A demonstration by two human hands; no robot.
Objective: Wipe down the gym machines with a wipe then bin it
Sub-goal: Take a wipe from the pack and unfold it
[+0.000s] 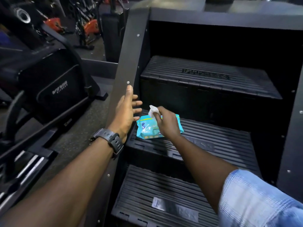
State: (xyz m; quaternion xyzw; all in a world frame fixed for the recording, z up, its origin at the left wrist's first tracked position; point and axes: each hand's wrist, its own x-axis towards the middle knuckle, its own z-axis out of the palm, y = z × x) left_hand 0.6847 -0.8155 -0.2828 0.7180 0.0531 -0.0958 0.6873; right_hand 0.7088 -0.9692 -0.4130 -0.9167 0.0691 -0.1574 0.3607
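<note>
A white wipe (153,110) is pinched between the thumb and curled fingers (157,117) of the right hand (166,122), and its free corner stands up and to the left of the knuckles, just above the turquoise pack of wipes (147,129). The pack lies flat on the middle step (213,141) of the stair-climbing machine, its long axis running roughly left to right across the ribbed tread, with the right hand directly over its upper half. Whether the wipe is already free of the pack or its tail is held in the opening cannot be told, since the hand covers that spot. The left hand (127,110) is held to the left of the pack, close beside it, and its fingers are straight and spread, grasping nothing; the index tip lies against, or very near, the sloping side panel (124,66) of the machine. The right arm reaches in from the lower right, forearm extended and wrist bent down toward the step, while the left forearm, with a dark watch (109,140) at the wrist, comes in from the lower left. The wipe is thus nearest the side panel and the middle tread, and either surface is judged reachable by a short sweep leftward or downward. No bin is seen.
</note>
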